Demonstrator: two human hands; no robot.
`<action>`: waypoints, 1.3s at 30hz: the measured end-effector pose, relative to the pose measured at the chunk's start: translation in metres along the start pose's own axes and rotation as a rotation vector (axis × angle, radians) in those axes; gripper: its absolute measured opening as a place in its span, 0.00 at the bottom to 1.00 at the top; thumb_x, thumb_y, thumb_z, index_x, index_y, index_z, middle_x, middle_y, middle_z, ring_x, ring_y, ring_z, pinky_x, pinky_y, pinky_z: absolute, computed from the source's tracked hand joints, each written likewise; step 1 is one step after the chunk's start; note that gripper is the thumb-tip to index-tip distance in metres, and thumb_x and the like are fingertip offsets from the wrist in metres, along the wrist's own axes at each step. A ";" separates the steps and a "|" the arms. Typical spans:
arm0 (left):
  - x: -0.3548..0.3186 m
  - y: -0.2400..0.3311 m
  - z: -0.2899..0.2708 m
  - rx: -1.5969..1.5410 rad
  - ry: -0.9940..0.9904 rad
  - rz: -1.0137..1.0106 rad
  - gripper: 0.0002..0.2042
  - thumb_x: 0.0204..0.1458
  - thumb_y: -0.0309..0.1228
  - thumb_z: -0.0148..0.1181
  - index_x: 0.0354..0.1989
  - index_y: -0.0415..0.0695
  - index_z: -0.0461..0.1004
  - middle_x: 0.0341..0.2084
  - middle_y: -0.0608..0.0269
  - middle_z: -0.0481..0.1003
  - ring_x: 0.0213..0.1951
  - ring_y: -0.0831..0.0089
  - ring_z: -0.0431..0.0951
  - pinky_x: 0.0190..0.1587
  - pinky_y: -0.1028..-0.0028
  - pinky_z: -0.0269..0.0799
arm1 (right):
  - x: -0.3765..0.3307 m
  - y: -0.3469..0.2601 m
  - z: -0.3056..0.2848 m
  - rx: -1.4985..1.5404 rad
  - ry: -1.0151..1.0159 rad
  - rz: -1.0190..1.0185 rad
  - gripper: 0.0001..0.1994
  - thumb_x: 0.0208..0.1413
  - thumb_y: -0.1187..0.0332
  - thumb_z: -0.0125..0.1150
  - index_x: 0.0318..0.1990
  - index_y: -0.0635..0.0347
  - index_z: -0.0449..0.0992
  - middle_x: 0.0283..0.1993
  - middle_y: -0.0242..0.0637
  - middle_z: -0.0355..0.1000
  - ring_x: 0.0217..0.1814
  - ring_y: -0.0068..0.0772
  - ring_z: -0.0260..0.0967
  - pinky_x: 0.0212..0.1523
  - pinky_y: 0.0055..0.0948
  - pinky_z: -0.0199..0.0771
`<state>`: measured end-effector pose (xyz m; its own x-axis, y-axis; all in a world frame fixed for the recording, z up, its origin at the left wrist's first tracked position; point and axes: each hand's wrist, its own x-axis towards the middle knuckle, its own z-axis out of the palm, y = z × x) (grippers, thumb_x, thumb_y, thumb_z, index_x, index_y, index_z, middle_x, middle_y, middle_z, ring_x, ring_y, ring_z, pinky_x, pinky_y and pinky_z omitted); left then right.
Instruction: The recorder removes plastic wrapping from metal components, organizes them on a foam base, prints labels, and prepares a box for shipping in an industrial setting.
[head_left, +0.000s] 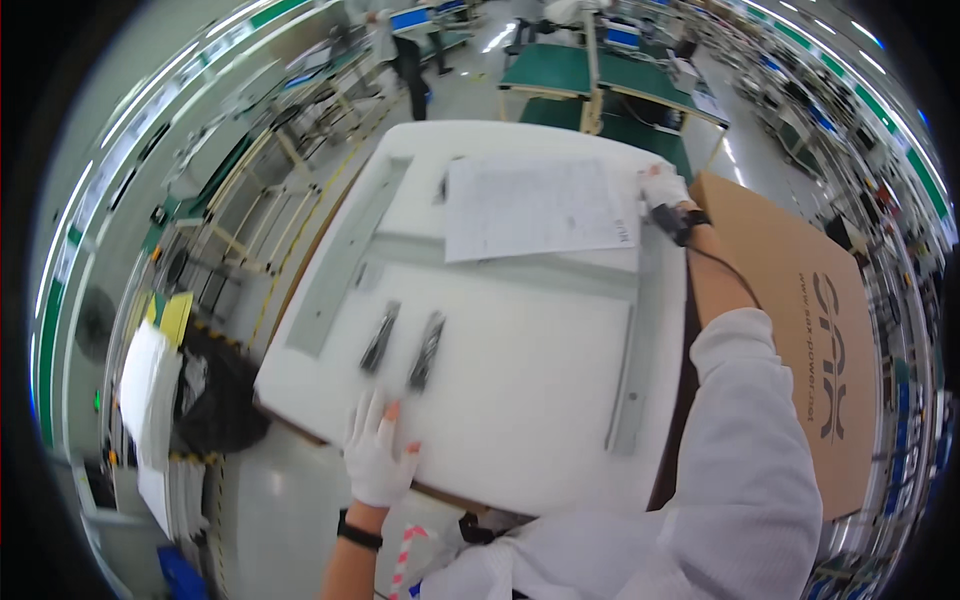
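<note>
A large white foam sheet (500, 400) lies flat in front of me. My left hand (375, 455), in a white glove with bare fingertips, rests at its near left edge, fingers spread and holding nothing. At the far right corner is my gloved right hand (663, 186), its fingers too small and partly hidden to show whether they grip the edge. A printed paper sheet (540, 210) lies on the far part, left of that hand. Two dark, narrow packets (381, 338) (427, 350) sit beyond my left hand. Grey-green metal strips (350, 255) (622, 385) run along both sides.
A brown cardboard box (800, 350) stands close on the right. Green-topped benches (545, 70) are beyond the foam. To the left are a black bag (215, 395) and stacked white sheets (150, 390). Another person (405, 65) stands at the far left. A cable runs from my right wrist.
</note>
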<state>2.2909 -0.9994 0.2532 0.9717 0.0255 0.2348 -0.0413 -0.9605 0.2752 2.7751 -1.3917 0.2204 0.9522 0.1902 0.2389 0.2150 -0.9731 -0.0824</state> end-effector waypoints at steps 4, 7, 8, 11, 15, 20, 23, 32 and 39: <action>0.014 -0.016 0.005 -0.044 0.035 0.086 0.31 0.37 0.33 0.65 0.54 0.38 0.66 0.56 0.42 0.64 0.58 0.44 0.62 0.61 0.53 0.55 | 0.016 0.082 0.017 0.189 0.057 0.114 0.22 0.57 0.48 0.43 0.31 0.58 0.74 0.30 0.42 0.73 0.39 0.41 0.69 0.42 0.39 0.68; -0.008 -0.072 -0.008 -0.143 0.035 0.127 0.31 0.39 0.33 0.64 0.55 0.38 0.66 0.57 0.43 0.63 0.59 0.46 0.62 0.62 0.53 0.54 | -0.019 0.043 -0.001 0.094 -0.192 0.270 0.29 0.57 0.46 0.44 0.51 0.64 0.69 0.52 0.51 0.68 0.50 0.43 0.66 0.55 0.38 0.63; -0.011 -0.093 -0.017 -0.103 0.120 0.067 0.31 0.41 0.34 0.63 0.56 0.38 0.65 0.57 0.44 0.63 0.60 0.47 0.61 0.63 0.53 0.53 | -0.036 0.035 -0.011 -0.024 -0.200 0.170 0.29 0.57 0.46 0.44 0.52 0.65 0.67 0.53 0.51 0.66 0.51 0.44 0.66 0.56 0.38 0.62; 0.000 -0.172 -0.030 0.007 0.230 0.000 0.30 0.44 0.32 0.62 0.58 0.38 0.63 0.57 0.45 0.63 0.61 0.48 0.60 0.63 0.57 0.53 | -0.099 0.003 -0.045 -0.355 -0.210 -0.058 0.31 0.57 0.47 0.44 0.58 0.66 0.62 0.59 0.52 0.62 0.55 0.47 0.65 0.60 0.40 0.59; 0.007 -0.244 -0.030 0.081 0.194 0.185 0.32 0.45 0.38 0.62 0.59 0.36 0.62 0.57 0.44 0.63 0.61 0.46 0.59 0.63 0.55 0.52 | -0.171 -0.079 -0.031 0.272 -0.301 -0.068 0.35 0.59 0.49 0.44 0.60 0.77 0.56 0.58 0.60 0.61 0.64 0.56 0.53 0.66 0.44 0.48; 0.006 -0.245 -0.029 -0.037 0.234 0.336 0.34 0.44 0.44 0.63 0.57 0.34 0.64 0.56 0.42 0.63 0.59 0.43 0.61 0.62 0.52 0.53 | -0.253 -0.247 -0.062 -0.361 -0.406 -0.080 0.37 0.59 0.48 0.43 0.64 0.74 0.50 0.67 0.60 0.48 0.70 0.61 0.42 0.69 0.47 0.39; 0.005 -0.264 -0.036 -0.081 0.205 0.429 0.34 0.42 0.45 0.64 0.55 0.34 0.66 0.54 0.44 0.66 0.57 0.46 0.64 0.61 0.52 0.56 | -0.272 -0.288 -0.063 -0.328 -0.304 0.073 0.37 0.59 0.49 0.43 0.66 0.73 0.46 0.69 0.60 0.42 0.72 0.60 0.37 0.70 0.46 0.37; 0.044 -0.401 -0.068 -0.476 0.050 0.391 0.23 0.38 0.19 0.59 0.48 0.38 0.72 0.48 0.54 0.72 0.52 0.54 0.71 0.54 0.63 0.68 | -0.258 -0.308 -0.044 -0.258 -0.115 0.219 0.35 0.60 0.53 0.42 0.65 0.73 0.45 0.69 0.58 0.44 0.73 0.54 0.36 0.70 0.46 0.36; 0.164 -0.539 -0.054 -0.704 -0.082 0.054 0.14 0.56 0.28 0.52 0.50 0.39 0.73 0.47 0.56 0.74 0.50 0.64 0.73 0.51 0.69 0.68 | -0.216 -0.309 -0.016 -0.326 0.003 0.289 0.26 0.61 0.57 0.41 0.59 0.70 0.60 0.65 0.61 0.51 0.69 0.58 0.46 0.68 0.47 0.44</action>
<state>2.4599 -0.4623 0.1940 0.9773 -0.0644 0.2017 -0.2033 -0.5521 0.8086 2.4992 -1.1342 0.2102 0.9624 -0.0963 0.2541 -0.1408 -0.9765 0.1633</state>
